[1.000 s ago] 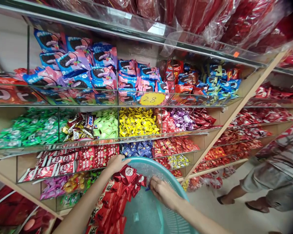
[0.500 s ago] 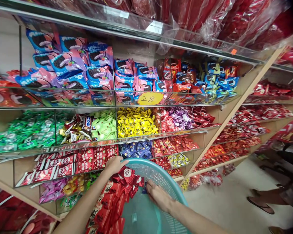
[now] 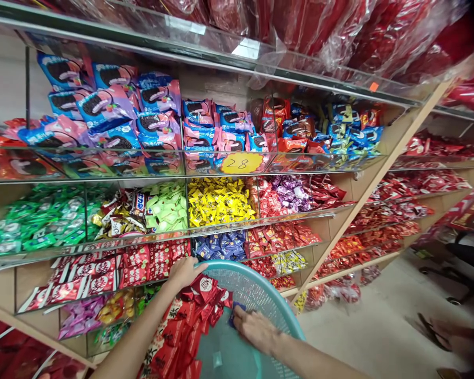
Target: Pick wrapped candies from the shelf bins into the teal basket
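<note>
My left hand [image 3: 184,272] grips the far rim of a round teal mesh basket [image 3: 260,295] that I hold in front of a candy shelf. A heap of red snack packets [image 3: 181,329] lies in the basket's left side, against my left forearm. My right hand [image 3: 254,327] reaches down inside the basket, fingers pinched on a small blue wrapped candy [image 3: 235,309] beside the red packets. Straight behind the basket is a shelf bin of blue wrapped candies [image 3: 221,245].
Sloped glass-fronted shelves hold blue-pink cookie packs [image 3: 114,110], green candies [image 3: 35,221], yellow candies [image 3: 219,200] and red wafer packs [image 3: 87,273]. A yellow price tag [image 3: 240,162] reads 28. Red plastic-wrapped bundles [image 3: 332,26] sit on top. A person's sandalled foot [image 3: 434,329] stands on the aisle floor, right.
The person on the right has walked off toward the right edge, only a foot left. My right hand has shifted slightly lower and left in the basket. My left hand stays on the rim.
</note>
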A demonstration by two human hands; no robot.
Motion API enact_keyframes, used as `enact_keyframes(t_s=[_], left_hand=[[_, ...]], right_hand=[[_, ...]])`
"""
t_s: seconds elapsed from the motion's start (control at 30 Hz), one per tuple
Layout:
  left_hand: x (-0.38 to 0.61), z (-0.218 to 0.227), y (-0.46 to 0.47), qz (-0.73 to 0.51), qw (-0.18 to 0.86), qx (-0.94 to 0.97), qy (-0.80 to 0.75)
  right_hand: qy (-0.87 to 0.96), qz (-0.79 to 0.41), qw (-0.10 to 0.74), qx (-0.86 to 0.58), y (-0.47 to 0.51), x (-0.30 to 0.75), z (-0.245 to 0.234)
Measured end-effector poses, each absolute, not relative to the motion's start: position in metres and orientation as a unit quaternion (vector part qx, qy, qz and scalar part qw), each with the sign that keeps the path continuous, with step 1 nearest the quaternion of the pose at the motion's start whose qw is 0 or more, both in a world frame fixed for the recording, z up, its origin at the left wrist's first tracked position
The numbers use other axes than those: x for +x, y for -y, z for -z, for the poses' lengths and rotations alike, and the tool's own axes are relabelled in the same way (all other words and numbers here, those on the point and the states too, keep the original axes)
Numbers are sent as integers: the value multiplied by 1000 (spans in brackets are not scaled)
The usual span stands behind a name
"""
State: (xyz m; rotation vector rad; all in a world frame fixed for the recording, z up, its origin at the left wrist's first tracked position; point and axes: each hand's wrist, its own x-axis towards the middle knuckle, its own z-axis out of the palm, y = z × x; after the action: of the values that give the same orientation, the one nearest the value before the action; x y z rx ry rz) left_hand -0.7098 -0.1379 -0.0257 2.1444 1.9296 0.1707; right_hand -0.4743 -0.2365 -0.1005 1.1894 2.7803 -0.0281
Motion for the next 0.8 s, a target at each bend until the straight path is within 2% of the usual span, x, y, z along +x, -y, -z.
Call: enact_keyframes(t_s=[0.07, 0.17, 0.27, 0.37, 0.47, 0.57, 0.8], left_hand=[[-710, 25, 138, -60, 132, 733, -665], [-710, 24, 140, -61, 148, 723, -672], [-710, 23, 140, -67, 159, 715, -678], [-710, 25, 140, -67, 158, 713, -680], [-710, 28, 139, -67, 153, 714, -680], [-710, 29, 139, -69, 148, 718, -676], [-709, 27, 138, -55, 144, 716, -680]], right_hand=[[-921, 34, 50, 385, 237, -473, 88], [-916, 82, -17, 393, 233, -470, 67], [-881, 132, -131, 435, 216, -468, 45], [-790, 205, -281, 505, 183, -468, 27], [-602, 378, -370, 598, 142, -474, 23], [-505, 453, -367, 637, 110, -482, 29], [-408, 548, -319, 656, 85, -492, 36]])
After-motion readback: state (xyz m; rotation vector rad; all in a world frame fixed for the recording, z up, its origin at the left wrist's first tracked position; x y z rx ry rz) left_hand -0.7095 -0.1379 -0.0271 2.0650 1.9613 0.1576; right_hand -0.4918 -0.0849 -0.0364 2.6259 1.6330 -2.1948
